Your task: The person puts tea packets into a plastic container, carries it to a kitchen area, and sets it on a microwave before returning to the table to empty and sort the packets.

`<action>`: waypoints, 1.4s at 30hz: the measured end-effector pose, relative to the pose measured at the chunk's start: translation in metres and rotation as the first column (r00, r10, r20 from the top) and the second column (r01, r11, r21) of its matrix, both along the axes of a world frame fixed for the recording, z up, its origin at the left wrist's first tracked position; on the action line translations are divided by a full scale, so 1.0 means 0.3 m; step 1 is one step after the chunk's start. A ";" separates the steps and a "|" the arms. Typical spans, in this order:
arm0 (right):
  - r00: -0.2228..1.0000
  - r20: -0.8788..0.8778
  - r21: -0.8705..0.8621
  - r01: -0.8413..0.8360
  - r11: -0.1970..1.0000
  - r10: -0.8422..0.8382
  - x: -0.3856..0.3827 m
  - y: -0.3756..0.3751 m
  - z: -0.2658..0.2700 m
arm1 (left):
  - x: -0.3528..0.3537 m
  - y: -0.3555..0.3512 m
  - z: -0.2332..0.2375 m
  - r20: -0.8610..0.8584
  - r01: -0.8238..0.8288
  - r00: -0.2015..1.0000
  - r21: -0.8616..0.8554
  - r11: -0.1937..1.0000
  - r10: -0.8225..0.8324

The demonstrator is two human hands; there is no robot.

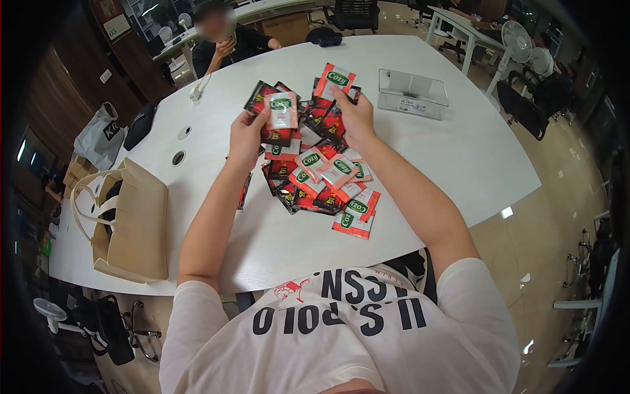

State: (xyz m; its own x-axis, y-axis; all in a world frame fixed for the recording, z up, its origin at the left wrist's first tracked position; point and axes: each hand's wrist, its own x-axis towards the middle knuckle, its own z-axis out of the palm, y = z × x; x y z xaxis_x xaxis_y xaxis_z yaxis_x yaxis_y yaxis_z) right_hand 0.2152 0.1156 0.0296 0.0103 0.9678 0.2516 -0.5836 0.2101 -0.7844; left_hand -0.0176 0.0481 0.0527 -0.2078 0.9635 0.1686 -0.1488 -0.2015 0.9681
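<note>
My left hand [248, 134] is closed on several sachets, with a red-and-white Cozy sachet [281, 110] on top of black-and-red ones. In my right hand [356, 118] is another bunch, a Cozy sachet [336, 79] at its upper end and black-and-red sachets [325, 121] below. Both bunches are held above the white table [256, 253]. Under and in front of my hands lies a loose pile mixing Cozy sachets [338, 171] with black-and-red sachets [308, 198], overlapping at many angles. Behind my right hand stands a clear plastic box [412, 95] with a label on its front.
At the left edge stands a beige tote bag [141, 223], with a white bag [100, 136] and a black pouch [140, 126] behind it. A person [226, 43] sits across the table. A black case [324, 37] lies at the far edge. A white plug [195, 93] rests near two cable holes.
</note>
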 end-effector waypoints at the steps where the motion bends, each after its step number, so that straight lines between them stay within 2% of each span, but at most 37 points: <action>1: 0.999 -0.019 -0.024 -0.035 0.999 0.035 0.018 0.002 0.013 | -0.009 -0.009 0.026 0.029 0.013 0.999 -0.024 1.000 -0.012; 3: 0.993 -0.059 -0.072 -0.106 0.992 0.102 0.044 0.003 0.036 | -0.022 -0.032 0.073 0.088 0.042 0.995 -0.074 0.996 -0.035; 7: 0.985 -0.076 -0.112 -0.163 0.980 0.156 0.057 -0.021 0.070 | -0.054 -0.048 0.097 0.002 0.161 0.987 -0.194 0.968 -0.163; 10: 0.958 -0.134 -0.105 -0.266 0.958 0.252 0.049 -0.046 0.091 | -0.076 -0.022 0.054 -0.231 0.190 0.943 -0.221 0.957 -0.240; 13: 0.931 -0.064 -0.063 -0.363 0.930 0.359 0.006 -0.068 0.075 | -0.061 -0.027 0.026 -0.408 0.213 0.869 -0.204 0.955 -0.281; 14: 0.938 -0.018 -0.059 -0.346 0.937 0.345 -0.022 -0.070 0.052 | -0.044 -0.034 0.026 -0.421 0.191 0.865 -0.228 0.955 -0.273; 15: 0.935 0.314 0.028 -0.181 0.983 0.163 -0.060 -0.096 0.029 | -0.021 -0.037 0.018 -0.360 0.207 0.890 -0.226 0.952 -0.279; 17: 0.909 0.411 0.128 -0.138 0.982 0.075 -0.071 -0.160 0.025 | 0.009 -0.034 -0.014 -0.231 0.235 0.931 -0.216 0.948 -0.284; 18: 0.897 0.441 0.154 -0.093 0.984 0.016 -0.081 -0.157 0.011 | 0.013 -0.024 -0.033 -0.307 0.226 0.907 -0.223 0.948 -0.288; 19: 0.882 0.469 0.181 -0.049 0.982 -0.042 -0.092 -0.147 -0.013 | 0.015 -0.020 -0.041 -0.265 0.200 0.927 -0.254 0.946 -0.267; 21: 0.834 0.527 0.258 0.022 0.966 -0.160 -0.099 -0.148 -0.023 | 0.053 -0.037 -0.023 -0.182 0.152 0.959 -0.320 0.935 -0.218; 23: 0.765 0.580 0.355 0.072 0.932 -0.280 -0.095 -0.148 -0.025 | 0.101 -0.078 0.018 -0.081 0.190 0.971 -0.316 0.929 -0.226; 24: 0.764 0.588 0.354 0.051 0.934 -0.265 -0.094 -0.148 -0.027 | 0.115 -0.090 0.031 -0.031 0.209 0.973 -0.313 0.926 -0.229; 27: 0.754 0.611 0.362 0.001 0.932 -0.239 -0.099 -0.141 -0.046 | 0.090 -0.074 0.026 -0.060 0.257 0.954 -0.337 0.906 -0.293; 29: 0.738 0.628 0.388 -0.021 0.922 -0.247 -0.105 -0.130 -0.061 | 0.095 -0.082 0.004 -0.342 0.216 0.892 -0.247 0.944 -0.294; 30: 0.700 0.641 0.442 -0.003 0.897 -0.314 -0.106 -0.132 -0.067 | 0.100 -0.089 -0.002 -0.474 0.206 0.836 -0.196 0.959 -0.276; 33: 0.572 0.647 0.583 0.056 0.811 -0.504 -0.117 -0.131 -0.097 | 0.131 -0.111 0.013 -0.454 0.249 0.845 -0.137 0.959 -0.284; 35: 0.478 0.626 0.651 0.114 0.750 -0.616 -0.134 -0.103 -0.140 | 0.126 -0.106 0.014 -0.512 0.246 0.812 -0.132 0.960 -0.279; 38: 0.471 0.596 0.675 0.145 0.724 -0.650 -0.146 -0.079 -0.153 | 0.116 -0.103 0.018 -0.606 0.242 0.751 -0.115 0.963 -0.261; 40: 0.684 0.638 0.513 -0.036 0.858 -0.353 -0.116 -0.073 -0.109 | 0.109 -0.101 0.026 -0.615 0.230 0.745 -0.130 0.965 -0.260; 41: 0.755 0.630 0.432 -0.145 0.890 -0.182 -0.104 -0.081 -0.075 | 0.105 -0.100 0.032 -0.590 0.219 0.763 -0.152 0.964 -0.266; 42: 0.789 0.603 0.395 -0.169 0.903 -0.116 -0.103 -0.091 -0.056 | 0.100 -0.098 0.036 -0.563 0.208 0.781 -0.174 0.962 -0.271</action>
State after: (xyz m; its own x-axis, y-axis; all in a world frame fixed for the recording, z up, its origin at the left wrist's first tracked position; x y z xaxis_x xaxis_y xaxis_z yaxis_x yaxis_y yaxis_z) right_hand 0.1843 0.0882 0.0127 -0.3039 0.7686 0.5630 -0.0334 0.5819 -0.8125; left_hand 0.0123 0.0187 0.0634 0.1378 0.9868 0.0853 0.4125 -0.1355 0.9008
